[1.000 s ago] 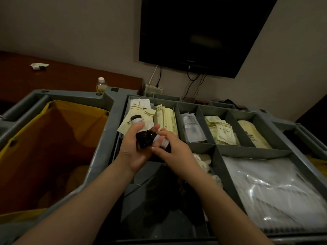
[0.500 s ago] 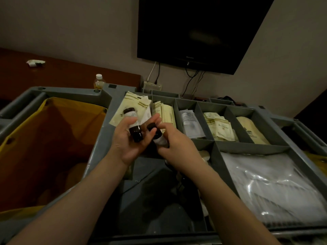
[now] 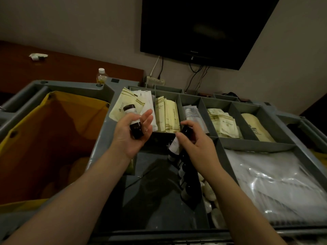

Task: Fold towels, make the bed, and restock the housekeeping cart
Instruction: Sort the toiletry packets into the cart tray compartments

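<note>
I stand over the grey housekeeping cart [image 3: 219,144], whose top tray is split into compartments. My left hand [image 3: 129,137] holds a small dark amenity bottle [image 3: 135,129] with a white label in its palm, thumb round it and fingers nearly straight. My right hand [image 3: 196,145] grips a second dark bottle [image 3: 178,140] just above a row of like bottles [image 3: 185,179] lying in the near middle compartment. The two hands are apart.
Cream sachets [image 3: 168,115] and packets [image 3: 223,122] fill the back compartments. Clear plastic bags [image 3: 276,184] lie at the right. A yellow laundry bag [image 3: 53,138] hangs at the left. Behind are a drink bottle [image 3: 101,76], a wooden desk [image 3: 53,68] and a wall television [image 3: 203,29].
The hands have parted. My right hand took one bottle from the left and moved it right and down toward the row in the compartment; the left keeps the other.
</note>
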`<action>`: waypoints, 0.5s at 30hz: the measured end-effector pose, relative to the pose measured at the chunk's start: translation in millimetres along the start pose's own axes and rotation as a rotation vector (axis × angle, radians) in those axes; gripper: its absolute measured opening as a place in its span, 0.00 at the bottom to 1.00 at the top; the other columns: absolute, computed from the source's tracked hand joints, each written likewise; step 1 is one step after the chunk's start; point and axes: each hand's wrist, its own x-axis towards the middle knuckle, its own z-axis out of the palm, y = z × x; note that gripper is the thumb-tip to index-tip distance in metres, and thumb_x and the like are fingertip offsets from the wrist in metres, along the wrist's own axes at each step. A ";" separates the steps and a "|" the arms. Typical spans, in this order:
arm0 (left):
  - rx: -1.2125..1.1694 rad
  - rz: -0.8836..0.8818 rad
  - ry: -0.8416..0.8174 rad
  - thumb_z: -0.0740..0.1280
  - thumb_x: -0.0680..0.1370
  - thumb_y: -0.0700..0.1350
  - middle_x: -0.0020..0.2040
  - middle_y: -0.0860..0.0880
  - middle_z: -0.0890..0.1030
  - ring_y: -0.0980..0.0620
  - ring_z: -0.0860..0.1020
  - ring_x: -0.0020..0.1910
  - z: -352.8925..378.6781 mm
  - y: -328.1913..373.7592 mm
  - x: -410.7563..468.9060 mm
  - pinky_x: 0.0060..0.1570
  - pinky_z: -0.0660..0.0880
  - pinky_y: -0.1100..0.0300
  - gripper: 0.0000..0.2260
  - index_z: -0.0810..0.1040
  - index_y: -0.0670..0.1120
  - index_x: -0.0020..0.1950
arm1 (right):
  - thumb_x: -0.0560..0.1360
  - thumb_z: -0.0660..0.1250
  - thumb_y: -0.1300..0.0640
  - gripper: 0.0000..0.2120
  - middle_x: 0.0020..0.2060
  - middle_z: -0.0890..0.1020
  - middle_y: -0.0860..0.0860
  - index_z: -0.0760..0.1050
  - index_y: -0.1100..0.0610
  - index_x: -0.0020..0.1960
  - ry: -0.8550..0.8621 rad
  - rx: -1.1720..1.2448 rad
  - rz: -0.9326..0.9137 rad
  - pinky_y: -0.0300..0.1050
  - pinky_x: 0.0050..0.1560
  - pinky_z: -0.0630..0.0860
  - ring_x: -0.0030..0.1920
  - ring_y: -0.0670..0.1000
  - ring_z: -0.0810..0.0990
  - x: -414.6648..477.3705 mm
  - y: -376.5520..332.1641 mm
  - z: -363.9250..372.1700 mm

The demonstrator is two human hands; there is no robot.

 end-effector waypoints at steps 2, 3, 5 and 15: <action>0.043 0.017 -0.003 0.58 0.77 0.37 0.46 0.46 0.84 0.53 0.80 0.40 0.9 -0.2 -0.9 0.31 0.76 0.66 0.11 0.70 0.44 0.59 | 0.76 0.66 0.49 0.15 0.46 0.73 0.38 0.68 0.43 0.61 -0.053 -0.078 0.014 0.41 0.47 0.77 0.49 0.43 0.77 -2.1 5.1 -0.7; 0.060 0.020 -0.003 0.58 0.77 0.37 0.45 0.46 0.84 0.54 0.81 0.39 0.7 -0.7 -0.9 0.30 0.76 0.66 0.11 0.70 0.44 0.58 | 0.75 0.67 0.49 0.14 0.46 0.74 0.38 0.68 0.43 0.59 -0.078 -0.081 0.036 0.41 0.48 0.78 0.49 0.43 0.76 -3.3 6.7 -1.2; 0.109 0.025 0.001 0.58 0.78 0.37 0.45 0.46 0.83 0.54 0.81 0.38 1.7 -1.2 -1.6 0.29 0.76 0.65 0.09 0.71 0.45 0.56 | 0.73 0.71 0.50 0.15 0.47 0.76 0.40 0.69 0.43 0.56 -0.109 -0.117 0.072 0.40 0.49 0.78 0.50 0.44 0.77 -5.7 10.8 -1.4; 0.256 0.008 -0.006 0.59 0.77 0.36 0.48 0.46 0.83 0.53 0.80 0.42 2.7 -3.2 -2.7 0.32 0.76 0.65 0.08 0.73 0.46 0.53 | 0.71 0.72 0.51 0.21 0.54 0.77 0.47 0.69 0.48 0.61 -0.112 -0.527 0.076 0.47 0.56 0.75 0.55 0.48 0.75 -4.1 16.0 11.5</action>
